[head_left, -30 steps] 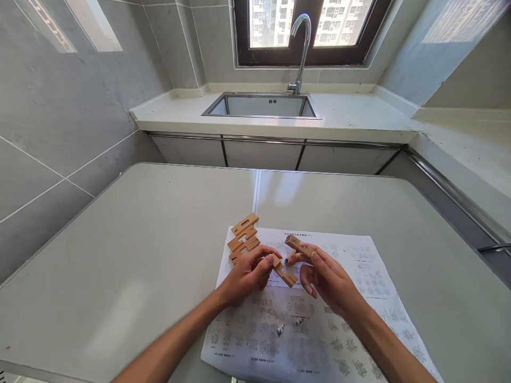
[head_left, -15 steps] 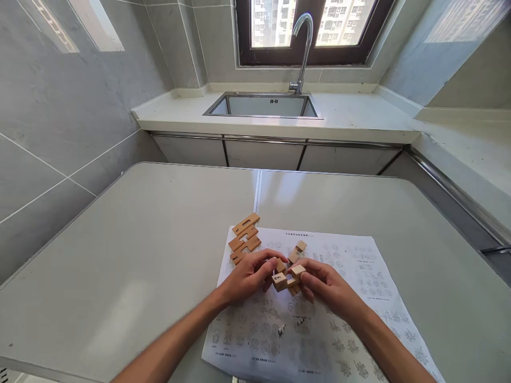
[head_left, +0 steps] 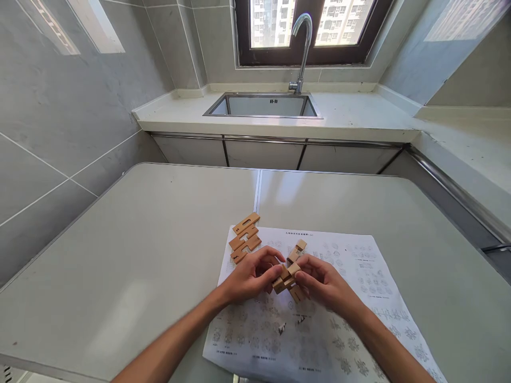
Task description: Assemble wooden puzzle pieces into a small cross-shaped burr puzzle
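Observation:
My left hand (head_left: 249,276) and my right hand (head_left: 323,284) meet over a printed instruction sheet (head_left: 347,298), both closed on a small cluster of notched wooden puzzle pieces (head_left: 288,277). The pieces cross each other between my fingertips, and one bar sticks up toward the far side. Several more notched wooden bars (head_left: 245,237) lie side by side at the sheet's far left corner, just beyond my left hand.
The sheet lies on a grey table (head_left: 139,239) with a seam down its middle. Beyond it runs a white counter with a steel sink (head_left: 261,105) and a curved tap (head_left: 301,48) under a window. Tiled walls stand at left and right.
My right hand brought its wooden bar in to the left hand's piece, and the two now sit crossed together. Both hands have closed in and turned the cluster slightly.

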Available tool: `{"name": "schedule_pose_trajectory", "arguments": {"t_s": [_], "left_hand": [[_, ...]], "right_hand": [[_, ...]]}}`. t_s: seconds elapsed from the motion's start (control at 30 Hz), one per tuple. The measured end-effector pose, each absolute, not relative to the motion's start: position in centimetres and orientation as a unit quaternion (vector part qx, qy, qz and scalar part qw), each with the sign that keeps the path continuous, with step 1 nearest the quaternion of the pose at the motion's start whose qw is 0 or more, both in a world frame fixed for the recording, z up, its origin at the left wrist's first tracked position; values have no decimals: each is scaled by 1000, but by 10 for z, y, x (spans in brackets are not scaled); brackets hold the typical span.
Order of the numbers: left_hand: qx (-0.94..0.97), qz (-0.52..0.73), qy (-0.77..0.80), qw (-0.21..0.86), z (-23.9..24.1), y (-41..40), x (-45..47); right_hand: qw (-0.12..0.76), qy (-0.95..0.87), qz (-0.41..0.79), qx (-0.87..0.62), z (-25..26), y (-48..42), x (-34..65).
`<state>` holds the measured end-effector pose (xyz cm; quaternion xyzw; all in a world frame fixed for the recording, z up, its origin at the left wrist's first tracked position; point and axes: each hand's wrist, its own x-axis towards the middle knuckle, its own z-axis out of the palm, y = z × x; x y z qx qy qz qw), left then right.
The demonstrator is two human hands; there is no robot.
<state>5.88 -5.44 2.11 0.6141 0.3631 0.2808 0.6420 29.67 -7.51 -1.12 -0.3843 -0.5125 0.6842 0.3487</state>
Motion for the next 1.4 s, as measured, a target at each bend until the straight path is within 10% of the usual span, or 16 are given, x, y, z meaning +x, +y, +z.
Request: {"name": "schedule_pose_trajectory", "arguments": {"t_s": [1.4], "left_hand": [[716, 233, 339, 563, 14, -60, 59]], "right_hand": [[258, -635, 599, -412, 15, -79, 292]]}}
